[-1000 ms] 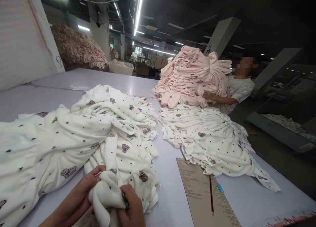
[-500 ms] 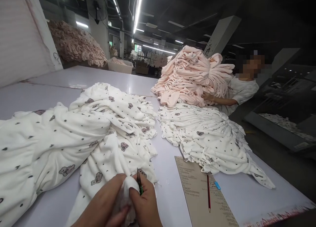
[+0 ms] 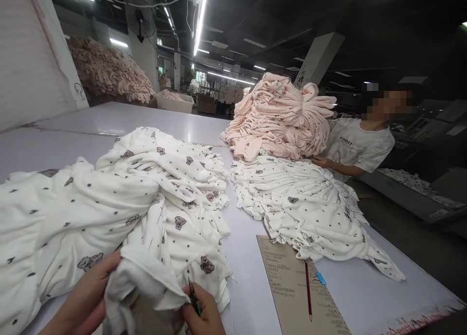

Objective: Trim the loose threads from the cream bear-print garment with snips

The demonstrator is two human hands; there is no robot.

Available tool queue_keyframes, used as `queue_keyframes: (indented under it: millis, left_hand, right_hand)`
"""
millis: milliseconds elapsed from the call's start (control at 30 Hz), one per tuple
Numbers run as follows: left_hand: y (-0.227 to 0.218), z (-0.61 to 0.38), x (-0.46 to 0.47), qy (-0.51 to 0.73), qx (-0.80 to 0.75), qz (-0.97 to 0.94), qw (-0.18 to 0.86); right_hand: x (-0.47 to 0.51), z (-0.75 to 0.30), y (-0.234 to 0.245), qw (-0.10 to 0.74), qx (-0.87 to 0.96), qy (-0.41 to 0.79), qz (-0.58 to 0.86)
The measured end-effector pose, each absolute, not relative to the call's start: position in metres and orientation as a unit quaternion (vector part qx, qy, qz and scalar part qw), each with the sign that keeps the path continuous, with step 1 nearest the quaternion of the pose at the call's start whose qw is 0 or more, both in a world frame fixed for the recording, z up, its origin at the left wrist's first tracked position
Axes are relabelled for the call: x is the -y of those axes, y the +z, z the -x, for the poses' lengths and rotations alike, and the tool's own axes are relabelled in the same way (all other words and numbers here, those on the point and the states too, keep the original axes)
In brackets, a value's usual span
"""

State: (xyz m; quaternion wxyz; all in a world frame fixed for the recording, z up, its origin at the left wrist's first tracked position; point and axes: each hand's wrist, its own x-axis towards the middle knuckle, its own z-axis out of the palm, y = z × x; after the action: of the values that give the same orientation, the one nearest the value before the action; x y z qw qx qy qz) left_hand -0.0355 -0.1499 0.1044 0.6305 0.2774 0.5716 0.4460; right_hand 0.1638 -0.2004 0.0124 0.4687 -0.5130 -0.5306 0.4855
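Observation:
My left hand (image 3: pixel 85 298) is closed on a white fleece garment (image 3: pixel 146 276), lifting a fold of it near the front of the table. My right hand (image 3: pixel 204 313) pinches the hem of the same piece and also holds small thread snips (image 3: pixel 194 298). Their dark pointed blades stick up past my fingers, and a bit of green shows on the handle. Behind my hands lies a heap of white fleece garments (image 3: pixel 178 179) printed with grey-brown bears and small dark marks. Part of my left fingers is hidden by the cloth.
A neat stack of white garments (image 3: pixel 292 194) lies to the right, with a pink pile (image 3: pixel 277 116) behind it. Nearer are a printed cardboard sheet (image 3: pixel 288 286), a red-black pencil (image 3: pixel 308 296) and a blue clip (image 3: pixel 321 278). A co-worker (image 3: pixel 361 140) stands by the piles.
My left hand has moved left, away from my right, spreading the cloth between them. My right hand has dropped slightly. The co-worker's hand has shifted lower along the pink pile.

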Motion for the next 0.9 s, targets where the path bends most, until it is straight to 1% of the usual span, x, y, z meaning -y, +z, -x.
queue_keyframes:
  millis: [100, 133, 200, 267, 333, 433, 500, 567, 633, 700, 800, 833, 900]
  left_hand:
    - [0.09, 0.06, 0.145, 0.369, -0.648, -0.472, 0.47]
    - [0.087, 0.062, 0.146, 0.361, -0.656, -0.52, 0.412]
    - [0.085, 0.057, 0.152, 0.378, -0.624, -0.601, 0.326]
    - [0.088, 0.042, 0.162, 0.402, -0.548, -0.673, 0.292]
    - [0.091, 0.024, 0.17, 0.37, -0.49, -0.704, 0.357]
    - [0.087, 0.008, 0.173, 0.291, -0.514, -0.641, 0.49]
    - [0.084, 0.004, 0.171, 0.299, -0.526, -0.564, 0.562]
    - [0.084, 0.001, 0.168, 0.32, -0.487, -0.509, 0.633]
    - [0.088, -0.001, 0.168, 0.319, -0.445, -0.484, 0.683]
    - [0.093, -0.003, 0.169, 0.315, -0.437, -0.483, 0.69]
    - [0.093, -0.005, 0.173, 0.316, -0.441, -0.514, 0.665]
    - [0.09, -0.005, 0.175, 0.324, -0.448, -0.518, 0.652]
    - [0.083, -0.005, 0.177, 0.331, -0.466, -0.521, 0.635]
  right_hand:
    - [0.202, -0.17, 0.012, 0.492, 0.508, 0.471, 0.527]
    - [0.203, -0.171, 0.013, 0.498, 0.5, 0.462, 0.537]
    - [0.205, -0.17, 0.015, 0.508, 0.484, 0.441, 0.56]
    - [0.207, -0.165, 0.017, 0.508, 0.479, 0.427, 0.575]
    - [0.207, -0.16, 0.02, 0.508, 0.477, 0.421, 0.581]
    - [0.203, -0.159, 0.028, 0.514, 0.473, 0.429, 0.573]
    - [0.2, -0.161, 0.035, 0.534, 0.47, 0.425, 0.56]
    - [0.201, -0.164, 0.043, 0.558, 0.475, 0.399, 0.551]
    - [0.204, -0.164, 0.049, 0.559, 0.51, 0.367, 0.541]
    - [0.208, -0.161, 0.053, 0.534, 0.562, 0.345, 0.528]
    - [0.208, -0.154, 0.055, 0.505, 0.606, 0.307, 0.533]
    - [0.207, -0.152, 0.055, 0.503, 0.604, 0.305, 0.538]
    - [0.204, -0.152, 0.055, 0.508, 0.574, 0.339, 0.545]
